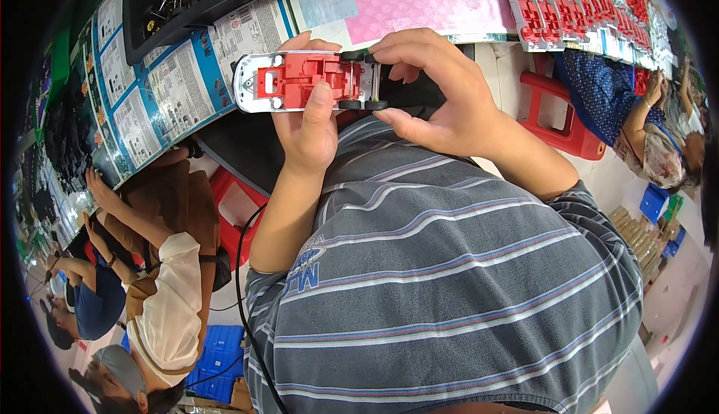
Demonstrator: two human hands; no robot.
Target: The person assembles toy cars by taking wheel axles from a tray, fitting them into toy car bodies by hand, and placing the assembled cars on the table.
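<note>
A toy car (pixel 299 81) lies underside up in my left hand (pixel 311 129), with a white body and a red chassis plate facing me. My left thumb presses on the red plate, and the fingers wrap the far side. At the car's right end, my right hand (pixel 457 99) has its thumb and index finger at the two ends of a thin metal wheel axle (pixel 377 81) with black wheels. Another black wheel (pixel 349 105) sits just left of it. The far wheels are partly hidden by my fingers.
A black tray (pixel 217 2) of small wheels, some with yellow hubs, stands at the far left. Rows of red-and-white car bodies (pixel 550 17) line the table at the far right. Printed sheets (pixel 180 77) cover the tabletop. Red stools (pixel 547 114) and other people flank me.
</note>
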